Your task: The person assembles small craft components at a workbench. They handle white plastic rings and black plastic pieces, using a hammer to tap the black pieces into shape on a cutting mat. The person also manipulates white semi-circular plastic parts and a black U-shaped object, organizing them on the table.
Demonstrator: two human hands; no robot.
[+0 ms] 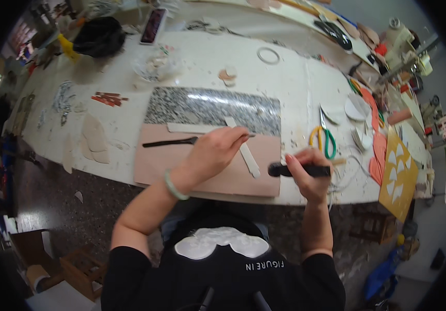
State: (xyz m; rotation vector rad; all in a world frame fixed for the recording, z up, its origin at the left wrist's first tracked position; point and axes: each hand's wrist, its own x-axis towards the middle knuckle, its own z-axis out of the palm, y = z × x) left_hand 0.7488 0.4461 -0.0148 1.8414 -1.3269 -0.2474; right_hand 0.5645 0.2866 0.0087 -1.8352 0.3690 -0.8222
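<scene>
My left hand [211, 155] is closed in a pinch over the pinkish-tan board [207, 179]. A small greyish thing pokes out from its fingertips; its kind is not clear. Beneath and beside those fingers, a white strip [249, 158] slants across the board. Another white strip [192, 127] lies along the board's far side, and a slim black strip [167, 142] runs partly under my left hand. At the board's right edge, my right hand [310, 173] grips a black tool with a rounded end [280, 169]. Most of that tool is hidden by the fingers.
A speckled stone slab [207, 109] adjoins the board's far side. Scissors with yellow and green handles [326, 136] lie to the right, near white cord. Reddish strips [109, 98], a clear plastic bag [155, 63] and a phone [153, 26] lie on the left half of the table.
</scene>
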